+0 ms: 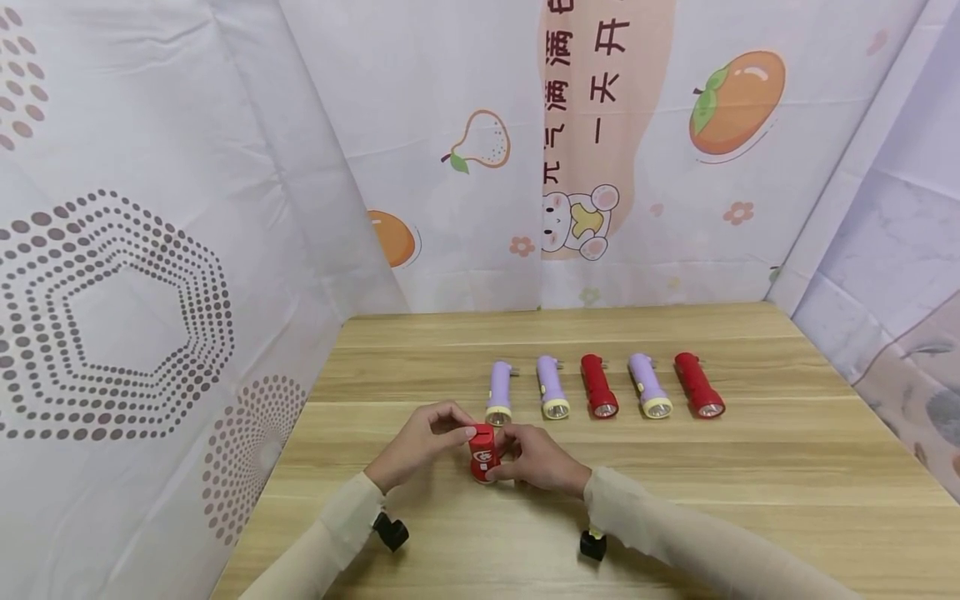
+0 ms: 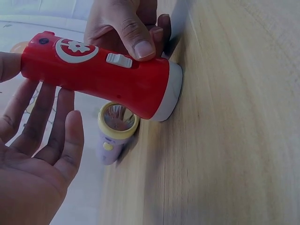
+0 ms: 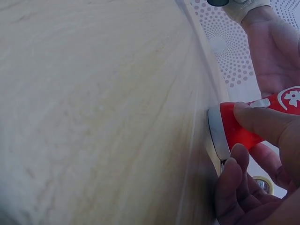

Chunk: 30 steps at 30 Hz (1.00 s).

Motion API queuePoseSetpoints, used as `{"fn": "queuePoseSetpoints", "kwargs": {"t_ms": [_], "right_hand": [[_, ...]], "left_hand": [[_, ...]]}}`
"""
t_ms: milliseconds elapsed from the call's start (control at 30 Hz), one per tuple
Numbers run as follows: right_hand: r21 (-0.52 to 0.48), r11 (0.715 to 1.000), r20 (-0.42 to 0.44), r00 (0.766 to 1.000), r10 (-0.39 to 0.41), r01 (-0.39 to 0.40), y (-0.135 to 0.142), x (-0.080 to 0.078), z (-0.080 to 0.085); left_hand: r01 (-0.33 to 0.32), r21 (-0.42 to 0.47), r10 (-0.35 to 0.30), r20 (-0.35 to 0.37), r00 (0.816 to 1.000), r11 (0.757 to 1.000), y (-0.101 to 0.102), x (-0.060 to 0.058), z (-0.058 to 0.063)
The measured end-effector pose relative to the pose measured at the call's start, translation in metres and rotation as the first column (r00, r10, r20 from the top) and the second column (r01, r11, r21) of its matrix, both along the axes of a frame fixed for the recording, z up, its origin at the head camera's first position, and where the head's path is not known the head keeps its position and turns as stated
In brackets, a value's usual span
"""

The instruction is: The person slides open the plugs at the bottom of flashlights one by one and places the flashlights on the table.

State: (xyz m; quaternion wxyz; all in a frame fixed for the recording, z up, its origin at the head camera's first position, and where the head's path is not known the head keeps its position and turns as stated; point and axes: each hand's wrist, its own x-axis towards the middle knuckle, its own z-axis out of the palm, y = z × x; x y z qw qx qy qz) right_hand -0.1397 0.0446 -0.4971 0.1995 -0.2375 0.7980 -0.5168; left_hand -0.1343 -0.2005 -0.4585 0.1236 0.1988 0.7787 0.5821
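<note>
A red flashlight (image 1: 482, 454) with a white flower emblem and a white switch stands lens end down on the wooden table, tail up. My left hand (image 1: 423, 442) holds its tail end, with the thumb on the end and the fingers along one side in the left wrist view. Lower down, my right hand (image 1: 542, 460) grips the flashlight near its head, the thumb just beside the switch (image 2: 119, 60). The pale rim (image 3: 217, 133) meets the tabletop in the right wrist view. The lens itself is hidden underneath.
Beyond the hands, several flashlights lie in a row, lenses toward me: lilac ones with yellow rims, such as the leftmost lilac flashlight (image 1: 499, 392), and two red ones, the rightmost red flashlight (image 1: 699, 385) among them. Printed curtains (image 1: 450, 250) enclose the table (image 1: 675, 525).
</note>
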Motion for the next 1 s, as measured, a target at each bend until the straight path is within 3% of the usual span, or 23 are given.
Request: {"fn": "queuePoseSetpoints", "kwargs": {"t_ms": [1000], "right_hand": [[0.037, 0.999, -0.040, 0.999, -0.023, 0.024, -0.0032, 0.0015, 0.0027]], "left_hand": [[-0.043, -0.031, 0.044, 0.012, 0.999, 0.999, 0.0095, -0.0015, 0.0054]]}}
